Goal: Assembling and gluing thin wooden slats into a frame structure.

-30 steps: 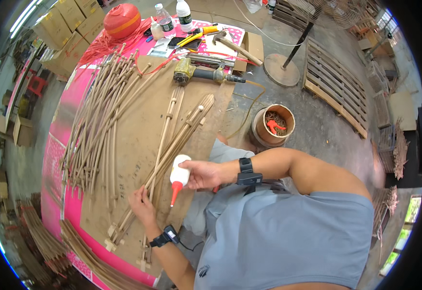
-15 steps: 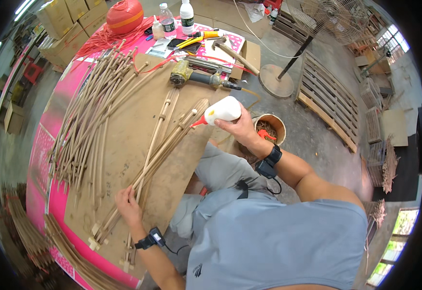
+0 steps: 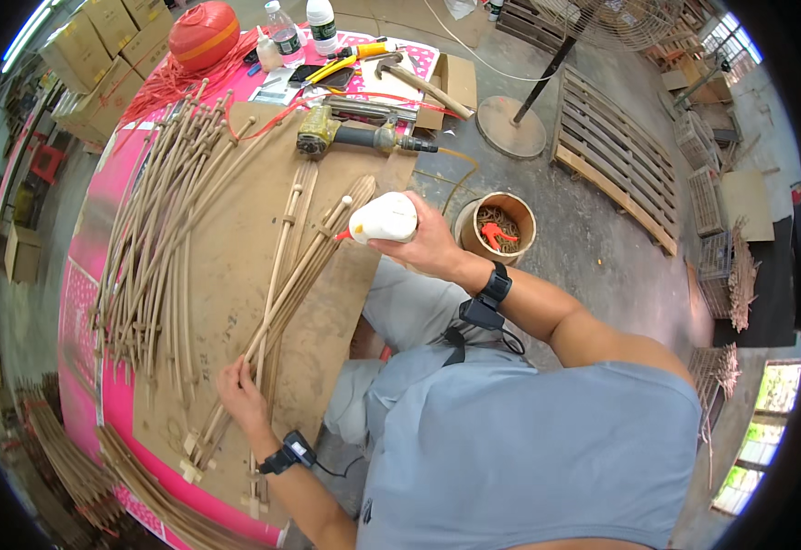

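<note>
My right hand (image 3: pixel 435 240) is wrapped around a white squeeze bottle (image 3: pixel 385 218) with a red nozzle. The nozzle points left, close to the upper part of a bundle of thin wooden rods (image 3: pixel 304 272); whether it touches them I cannot tell. Lower down, the fingers of my left hand (image 3: pixel 243 394) pinch one wooden rod of this bundle. The rods lie slantwise on a brown board (image 3: pixel 235 323), some bearing small knobs near their ends. Further left on the board is a large pile of similar knobbed rods (image 3: pixel 157 243).
Beyond the rods lie a yellow-and-grey power tool (image 3: pixel 354 137) with a hose, a hammer (image 3: pixel 423 85) and plastic bottles (image 3: pixel 322 27). A bucket of small wooden pieces (image 3: pixel 513 227) stands right of the table, with a fan base (image 3: pixel 511 126) and a pallet (image 3: pixel 613 151) beyond.
My right hand has brought the squeeze bottle left and slightly down along the rods, turning its base more toward me. My left hand keeps its hold. The whole view has shifted slightly.
</note>
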Motion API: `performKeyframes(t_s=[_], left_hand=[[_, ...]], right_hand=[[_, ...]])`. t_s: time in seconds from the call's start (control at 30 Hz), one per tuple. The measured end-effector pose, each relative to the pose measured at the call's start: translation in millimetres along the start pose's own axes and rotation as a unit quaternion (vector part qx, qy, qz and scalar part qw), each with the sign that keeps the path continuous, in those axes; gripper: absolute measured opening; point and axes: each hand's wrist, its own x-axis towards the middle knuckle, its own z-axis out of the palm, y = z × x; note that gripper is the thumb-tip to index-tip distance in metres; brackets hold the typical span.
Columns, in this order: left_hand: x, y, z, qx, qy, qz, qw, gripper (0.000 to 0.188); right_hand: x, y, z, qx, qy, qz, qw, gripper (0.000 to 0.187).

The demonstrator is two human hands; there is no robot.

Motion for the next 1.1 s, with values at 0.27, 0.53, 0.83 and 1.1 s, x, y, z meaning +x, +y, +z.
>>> performKeyframes(t_s=[0.27,0.53,0.83,1.1], left_hand=[[0.9,-0.6,-2.5,0.006,-0.003,-0.003,1.0,0.016],[2.6,-0.7,-3.1,0.01,-0.002,-0.002,1.0,0.016],[2.4,-0.7,-2.6,0.005,-0.004,0.004,1.0,0.016],[2.1,5.2,-5.9,0.005,-0.01,-0.008,1.0,0.017]], right_hand=[[3.2,10.8,9.8,-0.003,0.011,-0.008,1.0,0.057],[8.6,23.2,18.8,0.005,0.017,-0.029,0.999,0.055],[11.7,32.2,20.5,0.024,0.021,-0.037,0.999,0.053],[12.1,13.3,15.7,-0.022,0.008,-0.044,0.999,0.052]])
